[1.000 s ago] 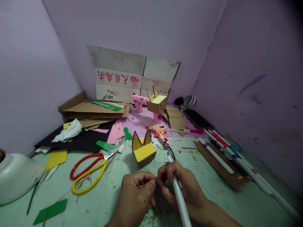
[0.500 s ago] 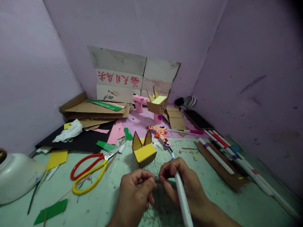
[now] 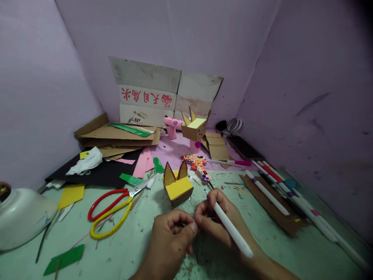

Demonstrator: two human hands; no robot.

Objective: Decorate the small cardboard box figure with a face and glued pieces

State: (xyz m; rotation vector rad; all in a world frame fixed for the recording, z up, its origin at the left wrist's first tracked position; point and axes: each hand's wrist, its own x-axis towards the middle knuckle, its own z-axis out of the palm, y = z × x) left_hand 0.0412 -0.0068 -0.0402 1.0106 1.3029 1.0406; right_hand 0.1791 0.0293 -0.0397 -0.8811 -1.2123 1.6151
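Observation:
My right hand [image 3: 223, 219] is closed around a white marker pen [image 3: 231, 229], which slants with its blue tip up and away from me. My left hand [image 3: 173, 241] is pinched shut; its fingertips meet those of my right hand, and anything between them is too small or hidden to name. Just beyond my fingers stands a small cardboard box with a yellow top [image 3: 178, 190] and two pointed ears edged in dark purple. Behind it to the right lies a flower-patterned glue gun [image 3: 199, 167].
Red-and-yellow scissors [image 3: 112, 214] lie at left, near a white rounded pot [image 3: 25, 217]. Several markers [image 3: 269, 194] rest on cardboard at right, below a phone [image 3: 244, 147]. Further back, another eared cardboard box [image 3: 194, 130] sits on a pink post, before a propped-up cardboard sheet [image 3: 145, 95].
The marker pen has swung in my right hand, its rear end moving right and its tip slightly left. My two hands' fingertips have come together.

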